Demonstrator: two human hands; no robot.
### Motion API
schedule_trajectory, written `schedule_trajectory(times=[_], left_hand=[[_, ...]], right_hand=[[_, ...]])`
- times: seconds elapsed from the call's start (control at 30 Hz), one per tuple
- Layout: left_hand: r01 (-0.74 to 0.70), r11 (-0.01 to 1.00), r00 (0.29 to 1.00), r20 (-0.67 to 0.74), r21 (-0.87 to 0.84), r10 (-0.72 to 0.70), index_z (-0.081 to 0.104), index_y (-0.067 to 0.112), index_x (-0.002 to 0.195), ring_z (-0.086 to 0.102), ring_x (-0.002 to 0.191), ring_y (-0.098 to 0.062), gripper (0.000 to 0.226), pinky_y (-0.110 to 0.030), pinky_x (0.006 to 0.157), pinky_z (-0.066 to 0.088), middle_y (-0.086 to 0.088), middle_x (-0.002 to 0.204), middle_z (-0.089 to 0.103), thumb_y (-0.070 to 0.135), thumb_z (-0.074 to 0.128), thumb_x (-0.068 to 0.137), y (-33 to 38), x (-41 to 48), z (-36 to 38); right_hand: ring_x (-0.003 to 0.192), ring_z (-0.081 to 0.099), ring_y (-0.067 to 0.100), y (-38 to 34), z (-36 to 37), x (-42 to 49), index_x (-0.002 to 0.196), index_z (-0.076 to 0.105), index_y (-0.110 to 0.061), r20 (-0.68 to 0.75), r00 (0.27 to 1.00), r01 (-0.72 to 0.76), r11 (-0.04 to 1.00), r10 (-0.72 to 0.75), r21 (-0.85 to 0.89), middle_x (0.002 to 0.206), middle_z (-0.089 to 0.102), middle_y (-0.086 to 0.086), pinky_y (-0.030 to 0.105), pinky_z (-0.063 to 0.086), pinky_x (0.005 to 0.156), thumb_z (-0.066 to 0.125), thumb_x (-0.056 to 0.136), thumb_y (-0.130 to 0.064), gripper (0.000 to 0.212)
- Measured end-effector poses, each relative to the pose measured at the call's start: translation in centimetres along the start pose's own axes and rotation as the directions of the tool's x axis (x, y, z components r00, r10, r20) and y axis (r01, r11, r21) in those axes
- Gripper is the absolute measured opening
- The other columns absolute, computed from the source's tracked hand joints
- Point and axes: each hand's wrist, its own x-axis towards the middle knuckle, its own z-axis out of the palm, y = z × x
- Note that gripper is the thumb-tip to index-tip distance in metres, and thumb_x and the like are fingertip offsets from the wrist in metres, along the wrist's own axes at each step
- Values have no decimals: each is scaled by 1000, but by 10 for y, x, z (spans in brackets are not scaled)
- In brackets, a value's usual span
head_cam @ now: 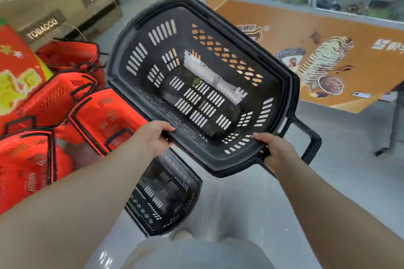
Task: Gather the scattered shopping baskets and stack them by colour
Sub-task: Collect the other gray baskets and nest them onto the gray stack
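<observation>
The black slotted plastic basket (196,85), gripped by our left hand (153,137) and right hand (273,150), could jam crooked if lowered tilted onto the black floor basket (166,194).

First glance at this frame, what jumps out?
A big black basket held up at centre frame, the left hand and right hand gripping its near rim. Bright red baskets lie jumbled on the floor at left; another black basket sits below, near the person's feet.

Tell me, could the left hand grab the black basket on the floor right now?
Probably not: the left hand is shut on the raised black basket, which hangs over the floor basket.
</observation>
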Motion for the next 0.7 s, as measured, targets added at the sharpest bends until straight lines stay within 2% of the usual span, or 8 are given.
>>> schedule_trajectory(times=[0.07, 0.13, 0.23, 0.3, 0.37, 0.43, 0.53, 0.7], left_hand=[[-46, 997, 998, -54, -54, 43, 49, 8, 79, 55, 96, -26, 26, -40, 106, 41, -10, 94, 54, -13, 36, 87, 5, -13, -13], [-106, 986, 989, -113, -129, 92, 50, 7, 79, 56, 85, -24, 29, -39, 105, 41, -10, 89, 55, -16, 35, 86, 6, -26, -25], [-219, 940, 962, -218, -260, 164, 51, 7, 82, 57, 79, -24, 32, -42, 92, 49, -10, 86, 58, -19, 33, 85, -4, -59, -45], [-291, 903, 934, -298, -315, 197, 52, 7, 83, 58, 77, -23, 33, -40, 77, 51, -9, 85, 59, -19, 32, 84, -16, -82, -59], [-351, 863, 904, -370, -363, 212, 52, 6, 82, 57, 75, -24, 31, -39, 74, 50, -10, 83, 58, -18, 33, 84, -31, -103, -74], [-408, 832, 863, -456, -377, 217, 52, 5, 84, 56, 72, -24, 28, -40, 70, 51, -11, 81, 57, -18, 35, 84, -46, -127, -90], [-518, 755, 787, -570, -403, 236, 52, 4, 82, 58, 69, -27, 27, -40, 62, 55, -13, 78, 59, -18, 36, 83, -75, -176, -122], [-638, 643, 687, -690, -423, 229, 51, 3, 75, 63, 59, -28, 26, -33, 43, 56, -13, 64, 62, -17, 36, 81, -131, -254, -179]], right_hand=[[71, 67, 29, -9, 18, -2, 95, 65, -3, 79, 997, 15, 999, -11, -42, 81, 71, 13, 48, 58, 72, 73, 70, 5, 28], [79, 68, 31, -15, 34, -4, 99, 66, -2, 159, 987, 35, 995, -20, -93, 89, 72, 15, 52, 56, 81, 72, 70, 5, 30], [94, 65, 35, -22, 57, -13, 106, 64, 2, 282, 959, 64, 980, -8, -188, 106, 68, 19, 56, 51, 90, 72, 70, 5, 37], [95, 63, 35, -22, 68, -22, 95, 67, 0, 366, 930, 71, 965, 27, -253, 104, 66, 19, 54, 51, 91, 73, 70, 3, 26], [81, 62, 31, -16, 77, -31, 85, 67, -2, 455, 888, 94, 943, 66, -320, 93, 64, 17, 43, 57, 76, 71, 73, 1, 13], [60, 58, 23, -5, 87, -40, 74, 65, -4, 533, 841, 130, 919, 96, -371, 74, 62, 12, 27, 47, 48, 68, 76, 1, 6], [46, 59, 16, 24, 102, -66, 67, 64, -7, 616, 762, 131, 885, 198, -446, 50, 64, 2, 23, 42, 44, 62, 80, 2, 15], [34, 56, 13, 84, 118, -127, 66, 57, -9, 691, 630, 145, 821, 353, -552, 41, 59, -1, 16, 41, 35, 62, 78, 2, 17]])
